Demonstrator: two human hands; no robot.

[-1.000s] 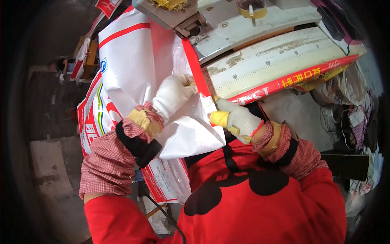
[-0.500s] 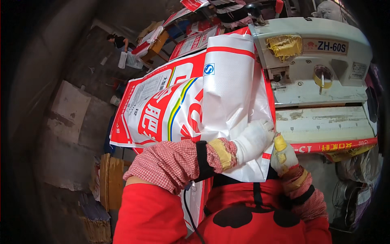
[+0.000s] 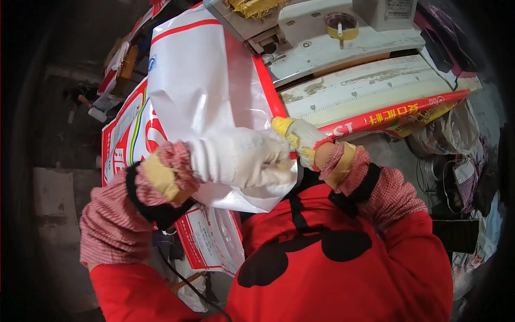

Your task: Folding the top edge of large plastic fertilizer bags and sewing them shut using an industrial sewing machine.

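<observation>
Head view: right hand (image 3: 306, 141) pinches the red right edge (image 3: 266, 83) of a white sack (image 3: 188, 70), contents hidden. Left hand (image 3: 248, 160) curls over its near end; whether gripping, I cannot tell.

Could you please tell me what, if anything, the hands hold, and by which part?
The right hand holds the white bag by its red edge, near a corner; whether the left hand grips it is unclear.

White bag (image 3: 188, 80): blue emblem (image 3: 152, 63); red strip (image 3: 421, 107): yellow lettering (image 3: 392, 115); printed panel (image 3: 129, 126): red characters (image 3: 119, 156)
</observation>
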